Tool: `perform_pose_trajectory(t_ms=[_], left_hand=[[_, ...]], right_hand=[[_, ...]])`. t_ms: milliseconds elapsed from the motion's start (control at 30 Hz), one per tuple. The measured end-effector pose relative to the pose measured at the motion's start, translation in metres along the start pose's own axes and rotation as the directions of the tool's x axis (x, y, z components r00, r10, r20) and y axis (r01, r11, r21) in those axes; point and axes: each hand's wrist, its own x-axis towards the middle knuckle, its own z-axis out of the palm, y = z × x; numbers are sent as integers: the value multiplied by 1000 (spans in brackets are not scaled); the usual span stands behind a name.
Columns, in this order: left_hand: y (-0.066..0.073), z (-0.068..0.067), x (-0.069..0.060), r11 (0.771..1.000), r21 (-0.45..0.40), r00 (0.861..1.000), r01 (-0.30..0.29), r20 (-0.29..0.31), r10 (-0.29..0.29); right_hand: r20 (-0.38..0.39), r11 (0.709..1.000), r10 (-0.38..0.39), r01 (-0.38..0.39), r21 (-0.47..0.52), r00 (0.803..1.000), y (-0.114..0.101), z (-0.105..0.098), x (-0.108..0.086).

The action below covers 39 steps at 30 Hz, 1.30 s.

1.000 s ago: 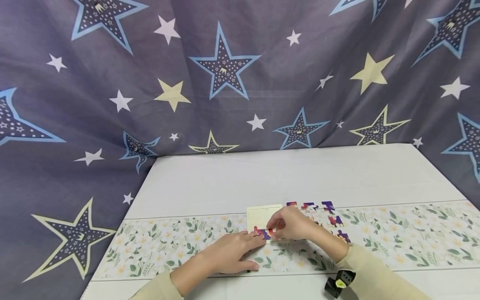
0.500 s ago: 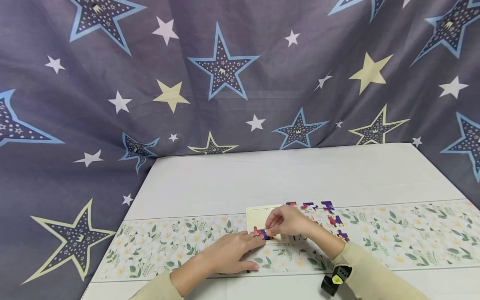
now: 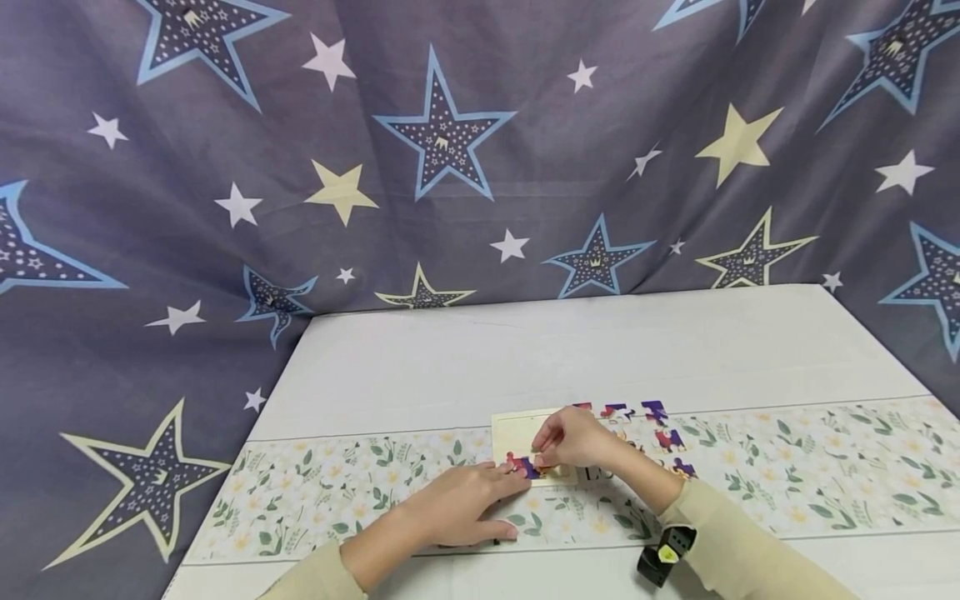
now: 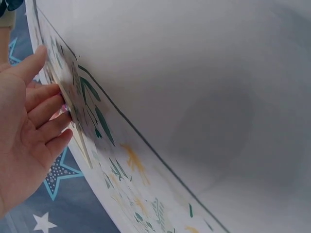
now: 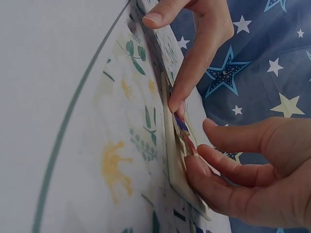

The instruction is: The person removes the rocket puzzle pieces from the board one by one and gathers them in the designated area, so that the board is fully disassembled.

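A pale jigsaw tray (image 3: 512, 427) lies on the floral strip of the table, with a few red and purple pieces (image 3: 530, 468) along its near edge. My left hand (image 3: 468, 506) lies flat at the tray's near left corner, and its fingertips touch the pieces there. Over the tray, my right hand (image 3: 576, 437) pinches a small puzzle piece (image 5: 190, 145) between thumb and fingers, low against the row. The fingers hide most of that piece. In the right wrist view the tray's edge (image 5: 179, 177) runs beneath both hands.
Several loose puzzle pieces (image 3: 654, 410) lie right of the tray, some partly hidden by the right forearm. Dark printed letters (image 3: 592, 474) show beside the tray. A star-patterned curtain (image 3: 465, 233) hangs behind and left of the white table (image 3: 450, 358).
My right hand has moved slightly left along the tray's near row, uncovering the dark letters under its wrist. My left hand has stayed in place.
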Motion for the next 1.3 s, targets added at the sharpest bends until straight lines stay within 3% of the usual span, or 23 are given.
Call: perform_pose_trajectory(t_ms=[367,767,1067,1300], left_hand=[[-1,2,1,1000,4,1000,8,-4,-8],[0,1,1,1000,22,1000,-17,-12,17],[-1,2,0,1000,24,1000,-19,-18,20],[0,2,-1,999,25,999,-22,-23,22]], right_hand=[[40,1000,17,-17,-6,999,-1,6,2],[-4,997,36,-36,67,999,6,2,-4],[-57,995,47,-42,87,997,11,-23,-10],[-70,990,100,-91,110,993,26,-43,-24]])
